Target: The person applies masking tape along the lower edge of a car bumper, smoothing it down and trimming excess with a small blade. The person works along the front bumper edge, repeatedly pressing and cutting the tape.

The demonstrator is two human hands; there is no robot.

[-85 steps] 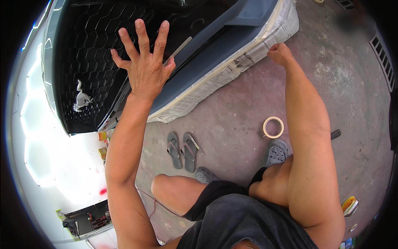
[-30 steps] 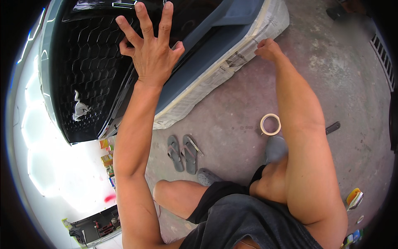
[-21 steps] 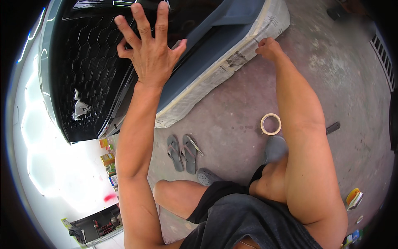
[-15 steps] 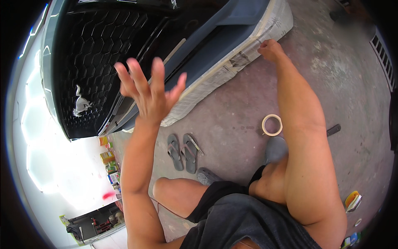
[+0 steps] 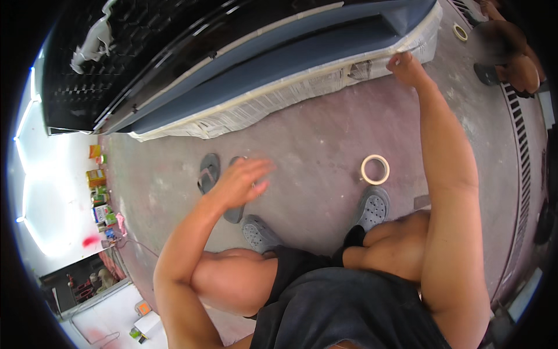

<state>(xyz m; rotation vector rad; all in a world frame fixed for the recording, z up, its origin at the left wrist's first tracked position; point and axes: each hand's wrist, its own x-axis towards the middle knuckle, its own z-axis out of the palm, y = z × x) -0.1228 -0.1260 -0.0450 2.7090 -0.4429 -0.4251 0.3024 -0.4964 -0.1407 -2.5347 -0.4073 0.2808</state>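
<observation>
Pinching the masking paper [image 5: 372,68] edge w/ our right hand [image 5: 405,63] along the bumper [image 5: 279,64] at top. Left hand [image 5: 239,181] blurred, fingers loosely spread, empty, over grey sandals [image 5: 210,174] on the floor [image 5: 314,139]. Tape roll [image 5: 375,169] just beside our right shoe [image 5: 373,207]. Small coloured packs [image 5: 100,192] far left, too small to make out.

Bare grey concrete floor [image 5: 314,139] lies open in the middle. The black car bumper [image 5: 232,64] blocks twelve o'clock; grey flip-flops [image 5: 209,173] lie at nine, a tape roll [image 5: 375,169] at three.
</observation>
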